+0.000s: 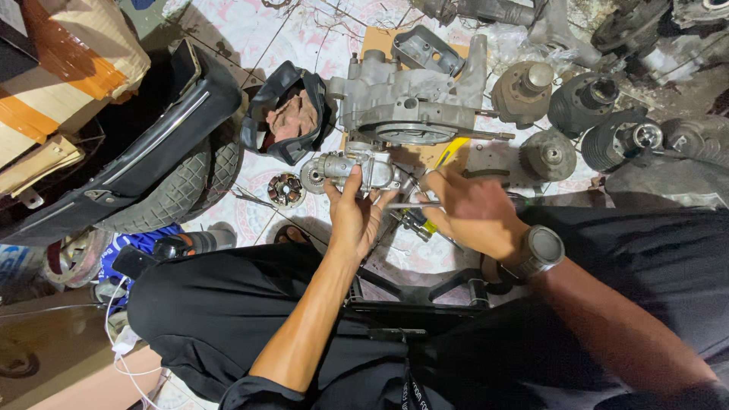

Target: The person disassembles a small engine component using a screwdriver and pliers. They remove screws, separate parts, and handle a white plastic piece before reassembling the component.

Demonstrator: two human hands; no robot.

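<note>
A person in black clothing sits on a patterned tile floor [250, 30] among dismantled scooter engine parts. The left hand [353, 216] is closed around a small metal carburetor [357, 171], fingers wrapped over its body, holding it just above the floor and just in front of a bare aluminium engine casing [414, 102]. The right hand [471, 209], a watch [541, 250] on its wrist, grips a slim metal tool [414, 205] whose shaft points left to the carburetor's underside; its fingers are curled tightly around the handle end, which is hidden in the fist. A yellow-handled tool [452, 149] lies on cardboard beside the casing. To the right, well apart from the hands, sit several finned cylinders [588, 99] and a round cylinder head [548, 154]. To the left lie a small flywheel rotor [286, 188], a black cover holding a rag [292, 114], and a scooter tyre [178, 190] under a black body panel [152, 144].
</note>
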